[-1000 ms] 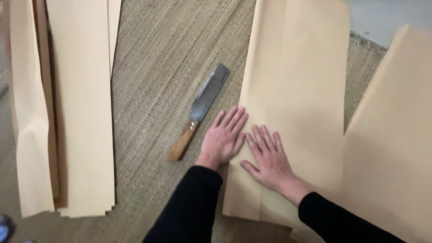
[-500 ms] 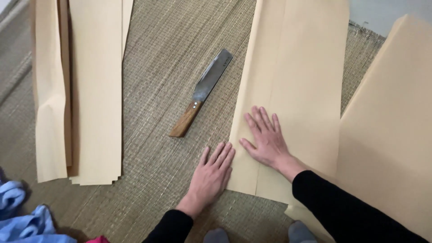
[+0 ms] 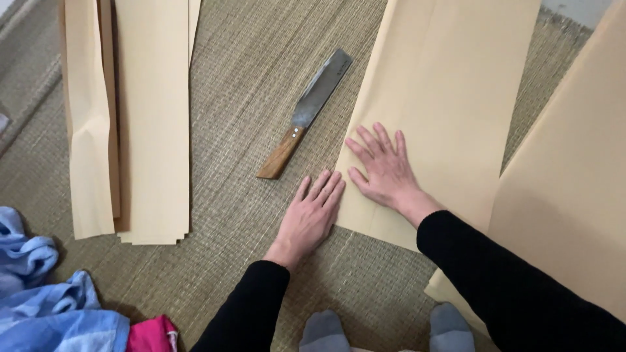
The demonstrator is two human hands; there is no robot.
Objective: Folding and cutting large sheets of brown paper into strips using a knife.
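Two hands in view, both in black sleeves. Right hand [image 3: 386, 168] is flat, fingers spread, palm down on the near left part of a long tan paper sheet [image 3: 450, 98]. Left hand [image 3: 312, 215] is flat too, fingers together, palm down on the woven mat [image 3: 248, 85], fingertips just at the left edge of that sheet. Neither hand grips anything.

One knife [image 3: 306, 112]: broad flat blade, wooden handle, lying diagonally on the mat between the paper stacks, handle end toward the left hand, near but apart from it, blade tip just beside the sheet's left edge.

Paper count: one sheet under the right hand, a second big tan sheet [image 3: 574, 195] at the right edge, overlapping the first's lower right corner; I cannot tell how many layers either has. One stack of narrow tan strips [image 3: 153, 117] at the left, well apart from the hands, with a folded strip [image 3: 88, 130] on its left side; strip count cannot be told.

One blue cloth [image 3: 39, 300] bottom left, one bit of pink cloth [image 3: 150, 336] beside it. Two grey-socked feet [image 3: 323, 329] at the bottom edge.

Floor is covered by the mat; a strip of pale floor or wall shows top right.
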